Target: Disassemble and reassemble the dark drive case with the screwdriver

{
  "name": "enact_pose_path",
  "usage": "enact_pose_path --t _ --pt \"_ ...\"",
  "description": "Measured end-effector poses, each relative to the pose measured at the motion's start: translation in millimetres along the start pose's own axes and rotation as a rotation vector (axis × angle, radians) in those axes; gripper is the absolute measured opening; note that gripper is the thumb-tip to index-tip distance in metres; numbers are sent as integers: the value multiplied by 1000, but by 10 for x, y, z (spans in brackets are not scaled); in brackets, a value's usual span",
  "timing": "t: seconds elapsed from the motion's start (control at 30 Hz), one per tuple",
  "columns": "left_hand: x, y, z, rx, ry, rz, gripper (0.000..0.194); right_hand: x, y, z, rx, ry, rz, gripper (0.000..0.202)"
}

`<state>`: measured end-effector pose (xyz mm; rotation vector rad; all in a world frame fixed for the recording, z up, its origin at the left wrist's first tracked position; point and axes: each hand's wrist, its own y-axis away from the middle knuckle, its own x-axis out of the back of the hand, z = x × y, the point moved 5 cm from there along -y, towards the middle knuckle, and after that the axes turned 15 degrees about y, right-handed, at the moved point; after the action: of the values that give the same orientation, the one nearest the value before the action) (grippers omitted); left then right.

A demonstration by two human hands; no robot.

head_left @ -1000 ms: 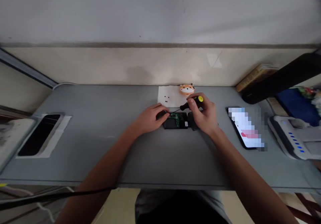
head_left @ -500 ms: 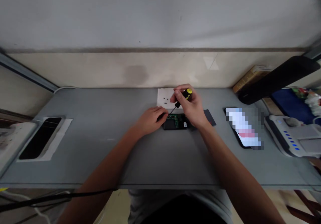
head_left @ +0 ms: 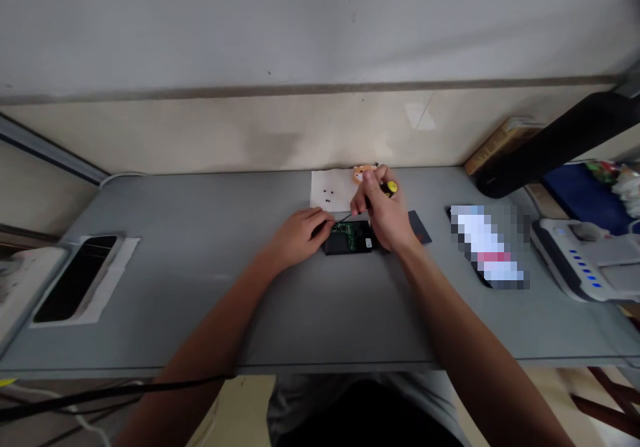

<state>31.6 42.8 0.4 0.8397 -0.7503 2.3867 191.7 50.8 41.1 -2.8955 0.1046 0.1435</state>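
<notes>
My right hand [head_left: 390, 217] is closed around a black and yellow screwdriver [head_left: 391, 187]. The shaft slants down to the left, and its tip is at the upper left of an opened device with a green circuit board [head_left: 352, 236]. That device lies flat on the table, its right end partly covered by my right hand. At its left end, my left hand [head_left: 300, 237] grips the edge with thumb and fingers bent together. Behind the device, several tiny dark screws [head_left: 327, 200] rest on a white paper sheet [head_left: 343, 197].
An orange toy-like item [head_left: 360, 175] sits behind my right hand. A dark flat panel [head_left: 420, 228] lies right of the device. Farther right are a lit phone [head_left: 483, 250] and a power strip [head_left: 580, 267]; a dark phone [head_left: 77, 280] lies at the left on the grey table [head_left: 175, 233].
My right hand has shifted slightly right, tilting the screwdriver lower towards the table. The orange item now shows behind it. My left hand remains at the device's left end.
</notes>
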Motion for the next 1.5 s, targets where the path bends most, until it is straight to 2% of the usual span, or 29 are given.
enact_pose_path --t 0.13,0.3,0.5,0.63,0.77,0.9,1.0,1.1,1.23,1.33,1.4,1.43,1.5 --pt "6 -4 16 -6 2 4 24 -67 0 -22 49 9 -65 52" --pt "20 -14 24 16 15 -13 23 -72 34 -75 -11 -11 -65 50" --pt "17 -17 31 43 8 -32 23 -117 23 -12 -28 73 -135 64" --pt "37 -12 78 71 6 -41 24 -181 -50 -35 21 61 -131 59" --pt "52 -9 103 71 5 -30 24 -224 -62 -97 -8 45 -183 59" --pt "47 -5 99 48 -5 -17 23 -188 -61 -102 -44 46 -152 54" --pt "45 1 110 53 -9 -27 24 -107 -73 -54 -66 172 2 59" --pt "55 10 143 70 -42 -39 28 -43 -39 -73 13 390 92 58" --pt "81 23 210 61 -104 -59 32 56 71 -287 173 507 8 57" --pt "102 41 250 86 -121 -101 33 287 147 -576 245 560 19 44" --pt "136 64 264 132 -84 -114 32 454 188 -718 240 711 -29 35" --pt "156 78 269 154 -54 -120 36 526 214 -755 236 809 -87 32" --pt "188 108 272 181 8 -143 52 641 287 -727 202 1056 -283 21"
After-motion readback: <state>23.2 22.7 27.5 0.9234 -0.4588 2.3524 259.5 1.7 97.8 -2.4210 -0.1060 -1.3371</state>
